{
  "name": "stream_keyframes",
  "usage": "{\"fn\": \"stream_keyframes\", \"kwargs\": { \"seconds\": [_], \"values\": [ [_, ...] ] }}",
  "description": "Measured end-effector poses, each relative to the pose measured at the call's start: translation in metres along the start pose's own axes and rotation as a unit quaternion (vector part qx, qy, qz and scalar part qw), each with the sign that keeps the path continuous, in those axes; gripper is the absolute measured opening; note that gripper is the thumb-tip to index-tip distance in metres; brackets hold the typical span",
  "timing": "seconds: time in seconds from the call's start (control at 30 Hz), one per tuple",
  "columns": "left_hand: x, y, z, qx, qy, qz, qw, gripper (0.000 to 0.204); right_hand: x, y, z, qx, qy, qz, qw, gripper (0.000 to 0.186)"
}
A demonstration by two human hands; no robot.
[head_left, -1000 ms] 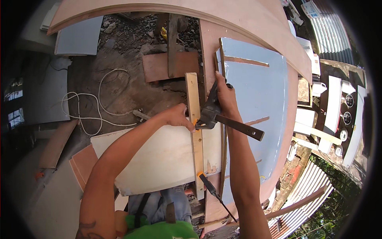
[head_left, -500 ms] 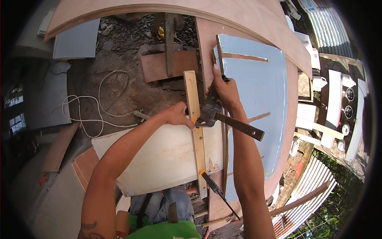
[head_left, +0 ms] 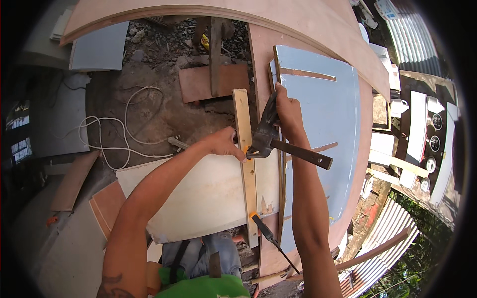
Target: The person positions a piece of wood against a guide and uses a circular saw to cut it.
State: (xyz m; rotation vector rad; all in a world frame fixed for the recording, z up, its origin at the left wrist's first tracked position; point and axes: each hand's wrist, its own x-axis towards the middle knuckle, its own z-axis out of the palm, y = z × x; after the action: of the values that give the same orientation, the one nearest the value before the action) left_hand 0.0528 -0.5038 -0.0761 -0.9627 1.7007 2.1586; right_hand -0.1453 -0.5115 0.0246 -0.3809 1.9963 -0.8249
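Note:
A black bar clamp [head_left: 265, 133] with an orange pad sits across a narrow wooden strip [head_left: 241, 114]. My right hand [head_left: 289, 115] is closed round its handle, thumb up along the grip, and its flat metal bar [head_left: 304, 155] sticks out to the right over my forearm. My left hand [head_left: 222, 143] is at the strip's left edge, thumb against the clamp's jaw and pad; its other fingers are curled and partly hidden. Beneath the strip lies a cream-white board [head_left: 208, 198]. Nearer me, a second bar clamp [head_left: 264, 228] with an orange pad is set on the strip's lower end.
Right of the strip lies a light blue panel [head_left: 323, 109] with brown slots, on a pinkish plywood sheet [head_left: 365, 124]. Another large plywood sheet [head_left: 223, 7] spans the far side. A white cord [head_left: 126, 119] loops on the ground to the left. Corrugated metal [head_left: 380, 238] lies at lower right.
The view has shifted slightly. My right hand has moved a little to the right and its fingers have drawn in round the clamp's handle. My left hand stays at the jaw.

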Motion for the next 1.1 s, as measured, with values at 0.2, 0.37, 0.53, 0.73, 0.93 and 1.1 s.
{"fn": "stream_keyframes", "kwargs": {
  "seconds": [0.2,0.37,0.53,0.73,0.93,1.1],
  "values": [
    [-0.004,0.005,-0.002,0.022,0.017,-0.031,0.999,0.067,0.014,0.023,0.011,-0.082,0.067,-0.073,0.992,0.067],
    [-0.022,0.025,-0.011,0.01,-0.004,-0.033,0.999,0.073,0.015,0.016,0.02,-0.202,0.107,-0.091,0.969,0.083],
    [-0.019,0.044,-0.005,0.019,-0.021,-0.055,0.998,0.073,0.021,0.016,0.01,-0.238,0.192,-0.055,0.951,0.087],
    [0.01,-0.016,-0.002,-0.098,-0.049,0.021,0.994,0.068,-0.02,0.018,-0.029,-0.032,-0.132,-0.006,0.991,0.077],
    [-0.027,0.034,-0.015,-0.04,-0.031,0.057,0.997,0.073,-0.05,0.065,-0.084,-0.023,0.105,-0.15,0.983,0.062],
    [-0.045,0.106,-0.03,-0.055,0.246,0.085,0.964,0.091,-0.031,0.131,-0.113,-0.246,0.324,-0.219,0.887,0.067]
  ]
}}
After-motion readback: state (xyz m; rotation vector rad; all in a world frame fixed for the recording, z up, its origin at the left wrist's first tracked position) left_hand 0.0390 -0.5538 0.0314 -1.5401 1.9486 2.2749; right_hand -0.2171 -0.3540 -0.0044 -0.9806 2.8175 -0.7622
